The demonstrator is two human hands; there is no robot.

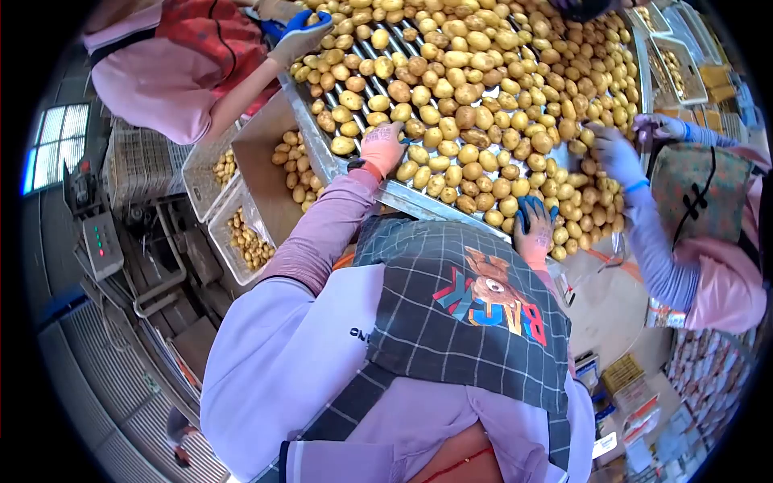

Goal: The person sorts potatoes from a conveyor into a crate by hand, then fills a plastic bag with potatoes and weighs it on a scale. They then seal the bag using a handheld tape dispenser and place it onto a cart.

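Many yellow-brown potatoes (475,64) lie spread over a metal roller table (375,80). My left hand (381,149), in a pink glove, reaches over the table's near metal edge among the potatoes. Its fingertips point down and are mostly hidden, so its grip cannot be made out. Farther right, my right hand (535,229) wears a pink glove with blue-coated fingers. Those fingers are spread and touch potatoes at the near edge, with none seen held.
A co-worker's gloved hand (308,32) is at the upper left; another's grey-gloved hand (618,157) touches potatoes at right. A cardboard-lined bin (270,161) and white crates (216,229) with potatoes stand left. More crates (678,68) stand at upper right.
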